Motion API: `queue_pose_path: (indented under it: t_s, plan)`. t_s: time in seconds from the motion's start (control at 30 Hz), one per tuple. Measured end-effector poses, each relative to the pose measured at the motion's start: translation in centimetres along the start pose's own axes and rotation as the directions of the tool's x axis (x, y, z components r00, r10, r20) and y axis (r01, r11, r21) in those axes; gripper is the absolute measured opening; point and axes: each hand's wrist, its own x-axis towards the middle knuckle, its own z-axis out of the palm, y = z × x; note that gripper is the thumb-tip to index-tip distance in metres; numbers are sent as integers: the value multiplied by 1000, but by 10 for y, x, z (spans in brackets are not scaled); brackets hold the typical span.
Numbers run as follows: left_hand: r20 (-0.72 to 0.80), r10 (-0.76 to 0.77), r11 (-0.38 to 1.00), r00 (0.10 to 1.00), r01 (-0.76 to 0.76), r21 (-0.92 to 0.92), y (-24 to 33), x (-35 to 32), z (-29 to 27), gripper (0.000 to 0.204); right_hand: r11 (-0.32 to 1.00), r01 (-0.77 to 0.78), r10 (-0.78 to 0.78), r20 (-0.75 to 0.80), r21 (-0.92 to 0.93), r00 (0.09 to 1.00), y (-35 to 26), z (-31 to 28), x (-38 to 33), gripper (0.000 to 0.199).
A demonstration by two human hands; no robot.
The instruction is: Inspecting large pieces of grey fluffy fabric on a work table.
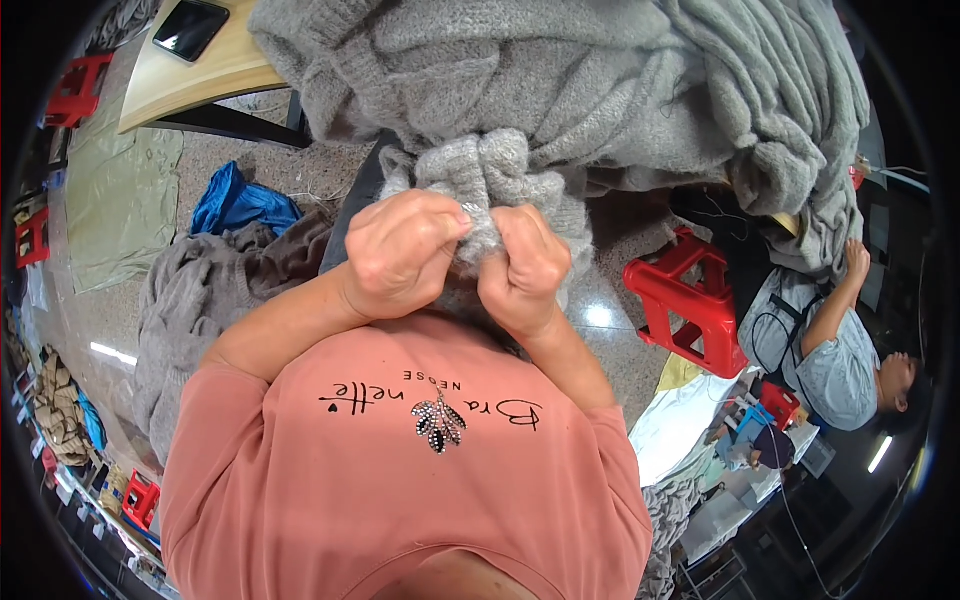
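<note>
A grey knitted garment is bunched up in front of my chest, below a large heap of the same grey knitwear. My left hand pinches its near edge, thumb against bent fingers. Close beside it, my right hand is closed on the same fuzzy knit, knuckles up. A small pale, shiny spot shows at my left fingertips; I cannot make out what it is. The fingers hide part of the gripped knit.
A phone lies on a wooden tabletop at the far left. Blue cloth and brownish-grey knitwear lie to the left. At right stand a red stool and a seated person touching the grey knitwear.
</note>
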Motion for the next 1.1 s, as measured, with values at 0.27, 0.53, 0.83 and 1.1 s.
queue_pose_path:
  t_s: [0.27, 0.53, 0.83, 1.1]
  plan:
    - [31, -87, 996, 996, 87, 16, 8, 4, 4, 21, 999, 42, -44, -95, -20, 994, 3, -4, 5, 26]
    - [279, -573, 796, 770, 605, -35, -36, -15, -42, 17, 946, -129, 237, -363, 297, 901, 8, -51, -8, 12]
    - [186, 306, 935, 934, -331, 123, 62, 82, -163, 31, 805, 23, -69, 55, 593, 996, -32, -59, 2, 16]
    - [520, -475, 863, 710, 491, 119, 4, 38, -53, 9, 839, -537, 529, 100, 85, 842, 46, -55, -37, 23]
